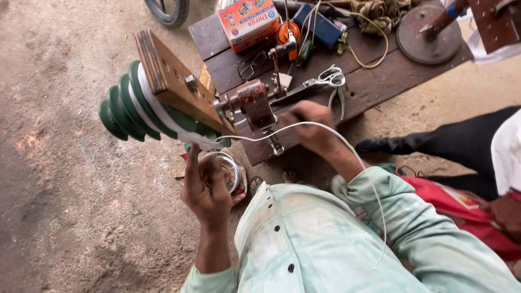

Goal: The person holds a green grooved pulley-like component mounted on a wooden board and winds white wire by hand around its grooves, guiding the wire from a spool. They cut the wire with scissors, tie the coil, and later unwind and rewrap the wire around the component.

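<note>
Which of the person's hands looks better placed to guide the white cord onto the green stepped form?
Probably the left hand: it is raised just below the green stepped form, its index finger by the white cord. The right hand is lower on the winding machine.

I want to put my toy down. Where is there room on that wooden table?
Little room. The wooden table is bare only between the scissors and the round metal disc. The far edge by the orange box is crowded.
</note>
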